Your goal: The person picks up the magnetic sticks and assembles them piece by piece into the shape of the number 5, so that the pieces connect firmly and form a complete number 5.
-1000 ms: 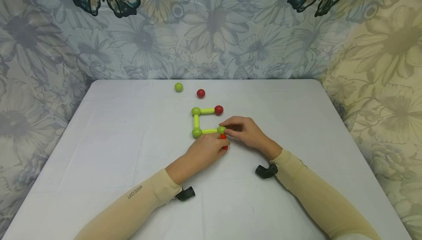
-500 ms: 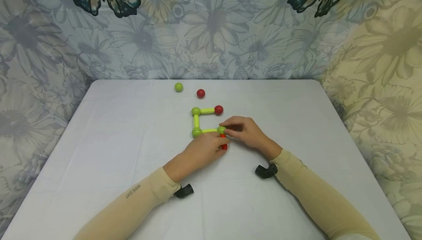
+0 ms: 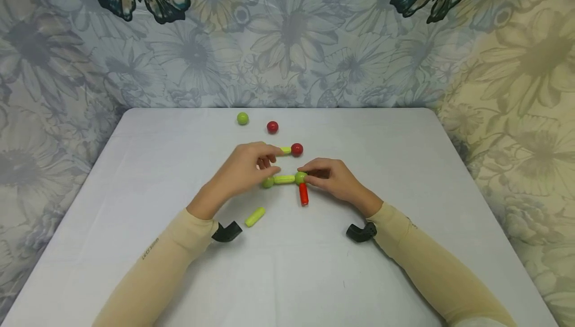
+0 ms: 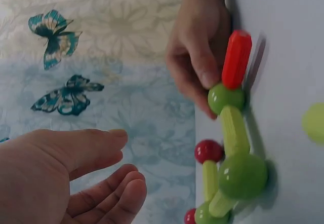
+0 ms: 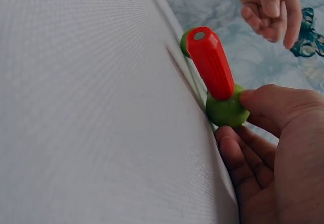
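Note:
My right hand (image 3: 332, 177) pinches a green ball (image 3: 300, 177) at the right corner of a ball-and-rod frame. From that ball a red rod (image 3: 304, 194) points toward me, its other end bare in the right wrist view. A yellow-green rod (image 3: 284, 179) joins the held ball to another green ball (image 4: 243, 176). Farther back, a second yellow-green rod ends in a red ball (image 3: 297, 149). My left hand (image 3: 247, 167) is over the frame's left side and hides part of it. In the left wrist view its thumb and fingers are apart, with nothing between them.
A loose yellow-green rod (image 3: 255, 217) lies in front of the frame, near the left wrist's black camera (image 3: 227, 232). At the back of the white table (image 3: 382, 142) sit a loose green ball (image 3: 242, 118) and a loose red ball (image 3: 272, 127). A flowered cloth hangs behind.
My left hand has let go of the red rod and moved left and away from me, uncovering the rod and the loose yellow-green one. My right hand keeps its pinch on the green ball.

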Available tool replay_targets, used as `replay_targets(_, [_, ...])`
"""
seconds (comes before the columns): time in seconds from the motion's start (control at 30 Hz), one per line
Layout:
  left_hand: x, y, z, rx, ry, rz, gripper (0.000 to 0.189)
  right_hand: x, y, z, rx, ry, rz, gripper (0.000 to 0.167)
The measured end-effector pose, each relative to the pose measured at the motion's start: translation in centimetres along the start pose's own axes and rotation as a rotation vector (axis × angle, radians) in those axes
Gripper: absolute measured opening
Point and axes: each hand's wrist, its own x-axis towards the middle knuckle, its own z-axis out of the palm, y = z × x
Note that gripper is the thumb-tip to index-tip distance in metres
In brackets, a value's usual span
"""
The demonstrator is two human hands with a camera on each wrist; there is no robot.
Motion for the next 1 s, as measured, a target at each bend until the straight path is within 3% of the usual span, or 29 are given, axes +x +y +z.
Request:
replay_targets(0.27, [1.2, -4.1, -4.8, -0.039, 0.182, -0.163, 0.030, -0.1, 0.0, 0.1, -0.008, -0.002, 0.018, 0.028])
replay_targets(0.4, [2.3, -6.2, -6.2, 0.002, 0.279, -0.168, 0.026, -0.2, 0.0, 0.0, -0.004, -0.011, 0.013, 0.027])
replay_targets(0.5, [3.3, -7.6, -6.8, 0.042, 0.305, -0.165, 0.026, -0.3, 0.0, -0.1, 0.000, -0.009, 0.000, 0.026])
replay_targets(0.77, [5.8, -10.6, -7.0, 0.081, 0.181, -0.231, 0.035, -0.4, 0.0, -0.2, -0.012, -0.011, -0.001, 0.027])
replay_targets(1.0, [7.5, -13.2, -6.0, 0.137, 0.049, -0.261, 0.046, -0.4, -0.2, 0.0, -0.002, -0.010, 0.000, 0.027])
